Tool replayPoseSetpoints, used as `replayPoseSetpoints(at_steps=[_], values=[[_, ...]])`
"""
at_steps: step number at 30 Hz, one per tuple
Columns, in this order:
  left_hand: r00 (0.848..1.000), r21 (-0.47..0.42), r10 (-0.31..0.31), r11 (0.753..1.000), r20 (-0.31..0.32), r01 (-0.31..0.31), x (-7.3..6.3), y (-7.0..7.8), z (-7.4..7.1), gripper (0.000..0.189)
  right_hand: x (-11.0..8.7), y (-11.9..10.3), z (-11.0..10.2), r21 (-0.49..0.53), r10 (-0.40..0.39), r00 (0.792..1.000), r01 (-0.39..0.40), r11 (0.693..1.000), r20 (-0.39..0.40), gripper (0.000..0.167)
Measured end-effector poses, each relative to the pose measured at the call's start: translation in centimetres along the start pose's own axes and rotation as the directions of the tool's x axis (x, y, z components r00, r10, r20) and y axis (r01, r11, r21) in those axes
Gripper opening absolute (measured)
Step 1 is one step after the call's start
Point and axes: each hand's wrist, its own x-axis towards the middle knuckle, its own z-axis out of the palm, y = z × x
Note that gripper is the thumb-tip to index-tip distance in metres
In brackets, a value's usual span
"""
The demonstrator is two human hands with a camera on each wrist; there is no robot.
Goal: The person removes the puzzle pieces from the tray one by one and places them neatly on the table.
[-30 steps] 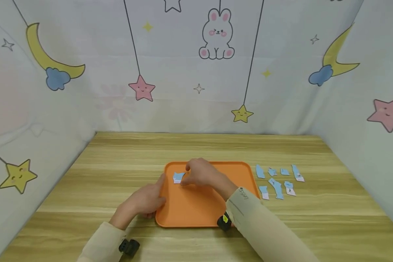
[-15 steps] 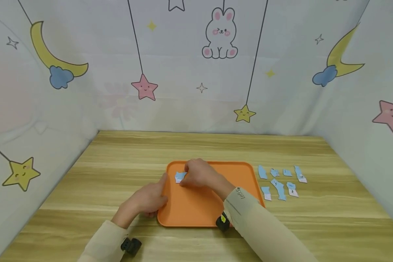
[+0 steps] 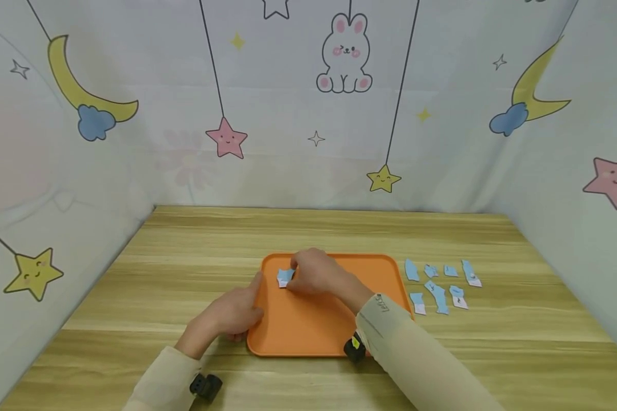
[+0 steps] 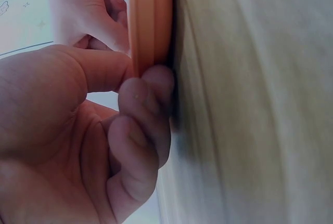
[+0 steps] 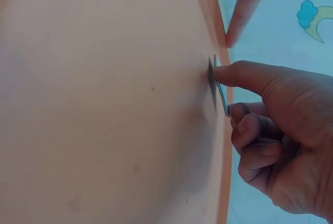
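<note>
An orange tray [image 3: 313, 325] lies on the wooden table. My left hand [image 3: 236, 311] holds its left rim; in the left wrist view the thumb lies on the tray's inner side and the fingertips [image 4: 136, 96] curl against the outside of the rim [image 4: 151, 21]. Near the tray's upper left corner, my right hand [image 3: 316, 273] pinches a flat puzzle piece [image 3: 284, 278], light blue above and pale below. Seen from the right wrist, the thumb and fingers take the piece [image 5: 221, 95] by opposite edges, and it casts a shadow on the tray floor. My right hand covers part of it in the head view.
Right of the tray, several loose blue and pale puzzle pieces [image 3: 437, 297] lie flat in two rough rows. A printed cloth [image 3: 277, 177] with stars, moons and a rabbit hangs behind the table and along both sides.
The pinched puzzle piece has shifted slightly right within the tray along with my right hand. My left hand stays on the rim. The head view has swung a little.
</note>
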Motion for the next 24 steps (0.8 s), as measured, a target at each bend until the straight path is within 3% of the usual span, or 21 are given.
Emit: replayPoseSetpoints(at_steps=[11, 24], values=[[1.000, 0.005, -0.016, 1.000, -0.014, 0.016, 0.0, 0.2, 0.1, 0.085, -2.0, 2.1, -1.4, 0.014, -0.015, 1.000, 0.015, 1.000, 0.000, 0.042], [1.000, -0.002, 0.000, 1.000, -0.027, 0.000, 0.0, 0.1, 0.2, 0.086, -5.3, 3.6, -2.1, 0.068, -0.022, 0.998, 0.025, 0.997, -0.052, 0.044]])
